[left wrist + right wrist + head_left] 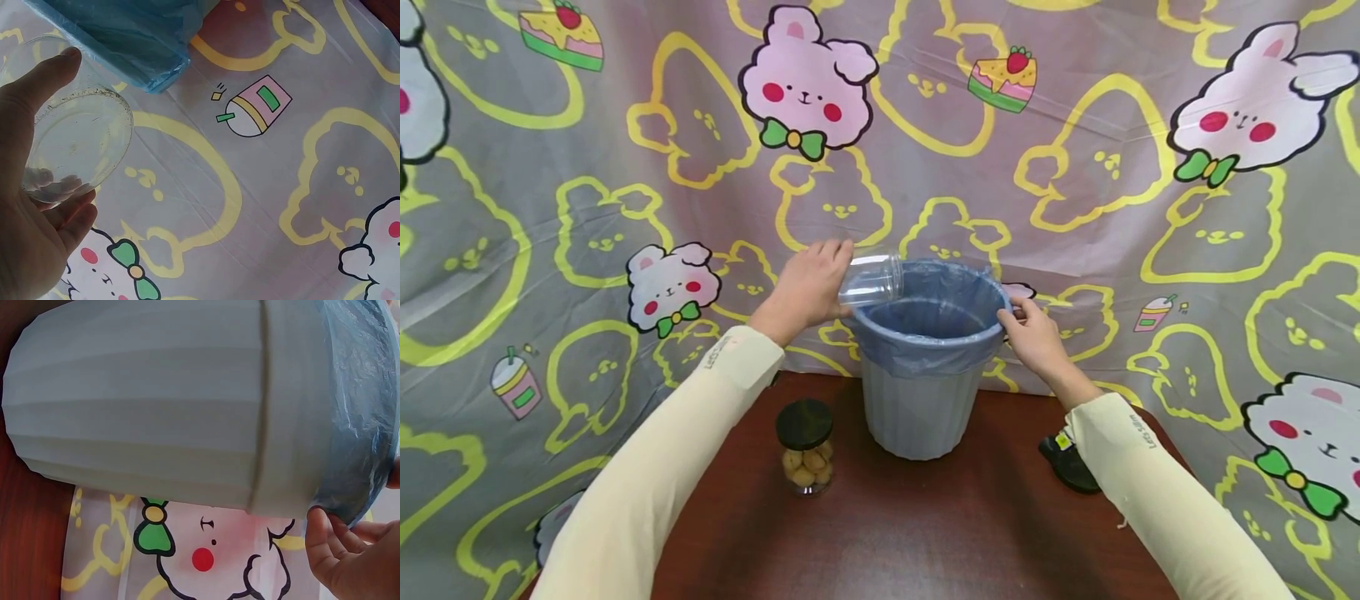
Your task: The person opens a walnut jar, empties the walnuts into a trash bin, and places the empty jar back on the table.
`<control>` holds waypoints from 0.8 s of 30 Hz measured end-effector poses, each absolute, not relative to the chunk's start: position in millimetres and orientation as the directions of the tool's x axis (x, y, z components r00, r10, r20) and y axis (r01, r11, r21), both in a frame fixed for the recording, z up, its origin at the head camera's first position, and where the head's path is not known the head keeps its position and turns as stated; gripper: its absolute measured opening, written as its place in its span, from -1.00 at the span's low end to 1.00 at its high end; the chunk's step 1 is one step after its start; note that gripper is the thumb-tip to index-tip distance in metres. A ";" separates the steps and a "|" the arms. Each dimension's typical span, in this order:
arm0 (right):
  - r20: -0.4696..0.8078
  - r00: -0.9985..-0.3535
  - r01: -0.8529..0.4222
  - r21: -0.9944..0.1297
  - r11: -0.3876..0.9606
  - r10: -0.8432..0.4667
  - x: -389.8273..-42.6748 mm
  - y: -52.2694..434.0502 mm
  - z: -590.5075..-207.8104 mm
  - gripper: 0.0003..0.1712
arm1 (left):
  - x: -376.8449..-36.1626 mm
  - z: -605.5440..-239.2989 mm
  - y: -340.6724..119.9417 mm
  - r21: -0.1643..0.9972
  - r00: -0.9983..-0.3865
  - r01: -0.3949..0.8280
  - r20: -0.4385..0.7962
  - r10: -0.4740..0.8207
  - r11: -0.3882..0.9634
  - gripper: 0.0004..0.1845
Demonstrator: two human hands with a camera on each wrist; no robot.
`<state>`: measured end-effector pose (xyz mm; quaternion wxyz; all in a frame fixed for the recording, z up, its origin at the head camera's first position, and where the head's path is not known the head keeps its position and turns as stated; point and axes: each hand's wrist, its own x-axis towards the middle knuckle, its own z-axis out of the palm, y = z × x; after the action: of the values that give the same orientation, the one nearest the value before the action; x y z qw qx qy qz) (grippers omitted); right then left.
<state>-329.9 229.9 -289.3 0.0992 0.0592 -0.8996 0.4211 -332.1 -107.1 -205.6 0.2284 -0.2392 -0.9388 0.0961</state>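
A grey ribbed bin (920, 412) lined with a blue bag (925, 346) stands at the back of the brown table. My left hand (808, 283) grips a clear empty jar (871, 279) tipped sideways, its mouth over the bin's left rim. In the left wrist view the jar's base (75, 147) sits between thumb and fingers (72, 212). My right hand (1036, 333) holds the bin's right rim, its fingers (322, 540) curled under the bag-covered edge (356, 444). The bin (156, 400) fills the right wrist view.
A closed jar (805, 447) with a black lid and round yellowish pieces inside stands left of the bin. A loose black lid (1067, 464) lies on the table (887, 533) at the right, partly under my right sleeve. A cartoon-print cloth (1075, 167) hangs behind.
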 end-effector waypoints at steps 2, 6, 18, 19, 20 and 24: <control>0.231 -0.973 -0.193 -0.746 0.638 -0.024 -330.0 230.1 -289.4 -0.29 | -331.4 -207.1 -108.2 -0.281 -0.776 0.411 0.391 0.495 0.867 0.13; 0.239 -0.971 -0.200 -0.743 0.639 -0.026 -330.8 230.3 -288.9 -0.31 | -331.3 -209.5 -111.3 -0.246 -0.766 0.422 0.418 0.488 0.873 0.12; 0.251 -0.967 -0.220 -0.733 0.644 -0.045 -330.4 230.0 -288.0 -0.31 | -325.2 -219.5 -117.8 -0.116 -0.790 0.414 0.448 0.419 0.903 0.15; 0.250 -0.967 -0.223 -0.733 0.643 -0.050 -330.3 229.9 -288.0 -0.31 | -324.1 -220.4 -118.1 -0.102 -0.790 0.411 0.455 0.410 0.906 0.15; 0.249 -0.967 -0.226 -0.733 0.641 -0.055 -330.1 229.8 -288.1 -0.31 | -322.7 -221.1 -118.3 -0.092 -0.789 0.409 0.464 0.402 0.908 0.15; 0.245 -0.968 -0.227 -0.736 0.638 -0.061 -330.0 230.4 -288.8 -0.29 | -316.4 -225.4 -118.4 -0.064 -0.781 0.398 0.499 0.375 0.915 0.16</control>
<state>-330.0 230.4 -288.8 0.0992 0.0799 -0.8995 0.4180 -316.4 -118.4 -225.4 0.2597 -0.2047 -0.9435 -0.0224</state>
